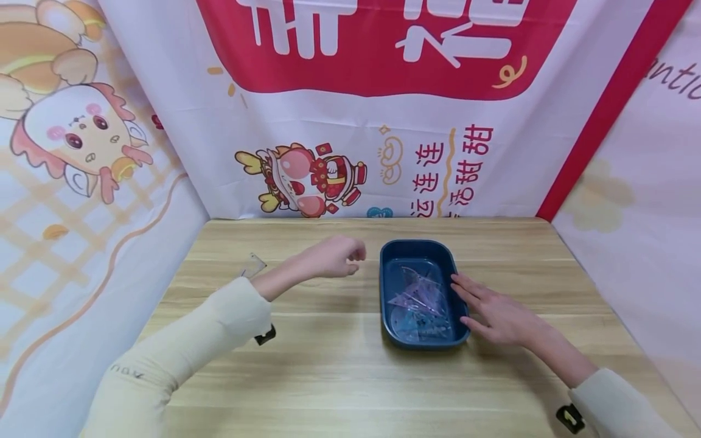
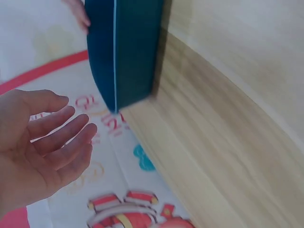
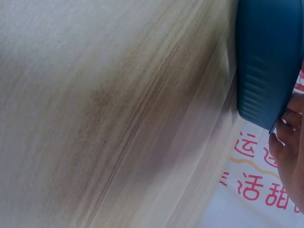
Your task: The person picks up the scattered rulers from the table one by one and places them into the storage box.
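Note:
A dark blue rectangular basin (image 1: 387, 286) stands on the wooden table, right of centre. Several see-through, flat plastic pieces lie in it: pinkish-purple triangular ones like set squares (image 1: 418, 295) and bluish ones (image 1: 418, 325). My right hand (image 1: 498, 313) rests its fingertips on the basin's right rim, fingers fairly straight. To the left of the basin, my left hand (image 1: 334, 257) hangs over the table, apart from it, fingers loosely bent and holding nothing. Behind the left forearm lies a clear flat piece with angled edges (image 1: 254, 266), partly hidden by the sleeve.
The wooden table (image 1: 328, 377) reaches back to a printed red-and-white cloth (image 1: 339, 109). Patterned cloths hang along the left side (image 1: 82, 243) and the right side (image 1: 630, 213). Each forearm wears a small black device near the sleeve.

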Motion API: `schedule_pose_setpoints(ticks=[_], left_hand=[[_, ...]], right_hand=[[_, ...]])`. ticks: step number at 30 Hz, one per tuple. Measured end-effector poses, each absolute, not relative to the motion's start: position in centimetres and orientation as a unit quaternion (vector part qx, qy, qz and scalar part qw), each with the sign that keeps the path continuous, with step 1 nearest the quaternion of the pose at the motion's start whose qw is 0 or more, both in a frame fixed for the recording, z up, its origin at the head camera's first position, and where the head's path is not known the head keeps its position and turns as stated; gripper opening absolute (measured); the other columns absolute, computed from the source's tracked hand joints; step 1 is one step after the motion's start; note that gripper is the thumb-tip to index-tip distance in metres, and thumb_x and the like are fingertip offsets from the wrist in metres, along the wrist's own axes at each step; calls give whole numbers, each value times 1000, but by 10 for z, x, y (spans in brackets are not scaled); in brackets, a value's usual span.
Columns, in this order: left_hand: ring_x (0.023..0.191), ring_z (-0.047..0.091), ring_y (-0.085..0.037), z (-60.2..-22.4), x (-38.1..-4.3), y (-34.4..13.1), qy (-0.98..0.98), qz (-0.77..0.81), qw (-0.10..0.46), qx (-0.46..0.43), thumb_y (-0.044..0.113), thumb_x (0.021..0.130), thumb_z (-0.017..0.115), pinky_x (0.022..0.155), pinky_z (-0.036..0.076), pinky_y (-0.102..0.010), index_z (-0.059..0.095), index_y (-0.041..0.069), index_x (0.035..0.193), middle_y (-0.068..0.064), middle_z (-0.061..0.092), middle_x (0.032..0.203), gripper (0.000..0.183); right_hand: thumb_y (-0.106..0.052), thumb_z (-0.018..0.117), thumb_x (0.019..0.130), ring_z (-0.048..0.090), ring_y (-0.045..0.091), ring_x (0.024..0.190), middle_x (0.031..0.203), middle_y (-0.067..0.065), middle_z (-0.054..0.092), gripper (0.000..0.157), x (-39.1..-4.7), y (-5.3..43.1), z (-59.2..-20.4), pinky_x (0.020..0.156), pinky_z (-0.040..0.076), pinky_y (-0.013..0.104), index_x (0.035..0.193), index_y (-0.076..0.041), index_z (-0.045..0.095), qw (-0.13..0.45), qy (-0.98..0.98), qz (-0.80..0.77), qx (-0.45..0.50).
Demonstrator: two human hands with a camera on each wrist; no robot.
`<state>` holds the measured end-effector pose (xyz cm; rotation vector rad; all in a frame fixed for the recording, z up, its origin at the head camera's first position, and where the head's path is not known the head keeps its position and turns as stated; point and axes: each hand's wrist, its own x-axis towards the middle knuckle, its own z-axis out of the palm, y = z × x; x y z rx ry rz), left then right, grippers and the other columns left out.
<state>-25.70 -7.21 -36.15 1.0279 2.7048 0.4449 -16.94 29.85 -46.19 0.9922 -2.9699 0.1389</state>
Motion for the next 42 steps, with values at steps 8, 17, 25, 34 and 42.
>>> schedule_pose_setpoints(ticks=[8, 17, 25, 34, 42], left_hand=[[92, 62, -19, -370, -258, -137, 937, 170, 78, 294, 14, 83, 67, 81, 52, -34, 64, 10, 100, -6, 67, 97, 18], [83, 63, -25, -400, -268, -210, 950, 182, 23, 252, 7, 78, 67, 76, 52, -39, 64, 3, 91, -9, 67, 85, 14], [80, 62, -29, -421, -273, -253, 965, 187, 7, 182, 6, 79, 64, 76, 51, -44, 62, -5, 91, -18, 66, 86, 16], [66, 52, -26, -457, -286, -287, 987, 125, 72, 68, 28, 86, 62, 59, 46, -37, 58, -7, 86, -18, 58, 78, 35], [84, 52, -40, -476, -295, -288, 992, 112, 62, 16, 47, 85, 60, 71, 46, -52, 56, -12, 102, -30, 53, 97, 61]], right_hand=[[-48, 52, 91, 25, 23, 140, 156, 3, 16, 69, -169, 300, -462, 103, 39, 45, 146, -12, 30, 11, -947, 41, 320], [-45, 52, 91, 28, 27, 139, 155, 8, 18, 68, -168, 301, -460, 102, 39, 47, 145, -8, 31, 24, -942, 41, 332], [-44, 54, 90, 32, 28, 137, 155, 9, 20, 68, -168, 302, -462, 98, 43, 48, 145, -10, 32, 38, -940, 38, 337], [-42, 54, 91, 32, 29, 137, 155, 8, 20, 67, -167, 300, -463, 99, 42, 48, 144, -9, 33, 29, -941, 50, 332], [-42, 55, 90, 31, 27, 137, 155, 7, 19, 68, -169, 299, -464, 101, 41, 48, 144, -9, 32, 24, -943, 50, 328]])
